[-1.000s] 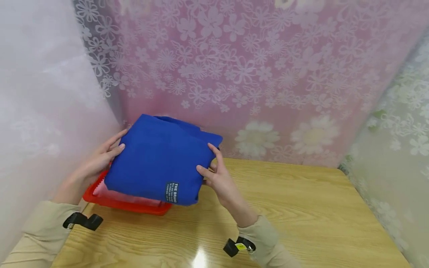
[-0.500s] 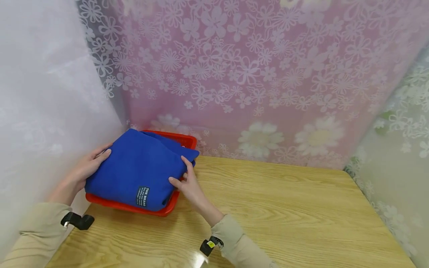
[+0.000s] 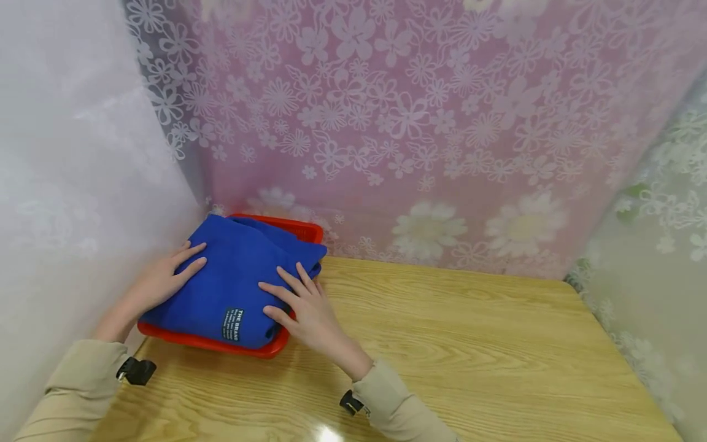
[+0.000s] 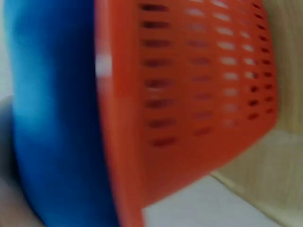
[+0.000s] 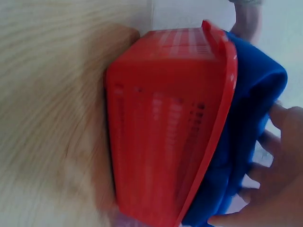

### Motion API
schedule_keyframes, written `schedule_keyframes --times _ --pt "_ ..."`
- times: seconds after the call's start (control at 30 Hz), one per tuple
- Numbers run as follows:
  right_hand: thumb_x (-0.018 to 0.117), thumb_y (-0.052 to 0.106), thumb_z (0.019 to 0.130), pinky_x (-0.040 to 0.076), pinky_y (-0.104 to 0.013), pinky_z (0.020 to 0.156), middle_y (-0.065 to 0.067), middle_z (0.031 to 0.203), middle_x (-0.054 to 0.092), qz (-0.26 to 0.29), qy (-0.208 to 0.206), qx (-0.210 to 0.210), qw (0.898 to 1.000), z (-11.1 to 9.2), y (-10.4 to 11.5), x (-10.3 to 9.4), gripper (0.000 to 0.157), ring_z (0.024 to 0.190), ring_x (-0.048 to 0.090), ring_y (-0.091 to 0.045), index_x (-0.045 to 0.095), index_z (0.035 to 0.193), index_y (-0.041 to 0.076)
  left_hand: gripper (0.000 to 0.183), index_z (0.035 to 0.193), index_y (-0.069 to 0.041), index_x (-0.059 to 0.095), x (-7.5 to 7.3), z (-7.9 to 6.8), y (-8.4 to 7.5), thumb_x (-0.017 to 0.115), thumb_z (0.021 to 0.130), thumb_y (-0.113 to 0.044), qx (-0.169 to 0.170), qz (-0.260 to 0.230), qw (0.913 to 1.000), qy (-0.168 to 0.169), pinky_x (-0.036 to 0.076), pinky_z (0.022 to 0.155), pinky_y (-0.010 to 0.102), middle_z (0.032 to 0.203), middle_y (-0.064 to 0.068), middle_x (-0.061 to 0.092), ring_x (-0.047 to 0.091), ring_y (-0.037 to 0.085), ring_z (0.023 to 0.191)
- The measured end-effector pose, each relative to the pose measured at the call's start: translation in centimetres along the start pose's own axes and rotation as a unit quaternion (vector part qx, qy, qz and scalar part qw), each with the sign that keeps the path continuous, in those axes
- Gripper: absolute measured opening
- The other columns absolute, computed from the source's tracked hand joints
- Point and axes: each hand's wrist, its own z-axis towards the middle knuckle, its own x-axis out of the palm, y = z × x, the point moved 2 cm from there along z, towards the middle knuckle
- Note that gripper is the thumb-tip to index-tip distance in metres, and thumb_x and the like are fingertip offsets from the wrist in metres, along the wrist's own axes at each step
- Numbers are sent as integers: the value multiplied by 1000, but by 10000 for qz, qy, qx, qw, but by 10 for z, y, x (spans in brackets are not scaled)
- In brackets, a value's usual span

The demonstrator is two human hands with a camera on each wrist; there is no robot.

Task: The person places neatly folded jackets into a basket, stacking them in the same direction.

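A folded blue garment [image 3: 232,276] with a dark printed label [image 3: 233,324] lies in a red plastic basket [image 3: 265,352], covering most of its opening. My left hand [image 3: 157,282] rests on the garment's left side, fingers extended. On its right side lies my right hand [image 3: 309,313], fingers spread and straight. In the right wrist view the garment [image 5: 255,75] bulges above the rim of the slotted basket [image 5: 161,127], with the right hand [image 5: 279,175] against it. The left wrist view, blurred, shows the basket's slotted wall [image 4: 189,94] and the garment [image 4: 57,118] over the rim.
The basket stands on a wood-grain table [image 3: 469,344], at its back left corner. A pink floral curtain [image 3: 386,123] hangs along the back edge. A pale sheet [image 3: 83,153] closes the left side, and another floral sheet [image 3: 652,245] hangs on the right.
The garment has moved left and down into the basket. Both hands have let go of its edges and now lie on top with fingers extended.
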Motion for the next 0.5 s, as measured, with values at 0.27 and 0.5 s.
schedule_keyframes --times 0.27,0.5 --pt "47 50 104 14 -70 117 8 167 25 -356 728 103 9967 1 -15 -2 53 157 9 -21 40 156 39 71 159 -3 29 5 5 3 39 108 -51 -132 -366 9990 228 15 111 75 162 34 12 15 58 146" --pt "51 48 104 13 -73 115 3 167 25 201 752 519 9956 -13 -33 -27 57 157 10 -25 40 157 31 51 146 -1 53 6 -4 -31 52 106 -34 42 876 9894 -1160 25 109 73 151 32 41 34 59 137"
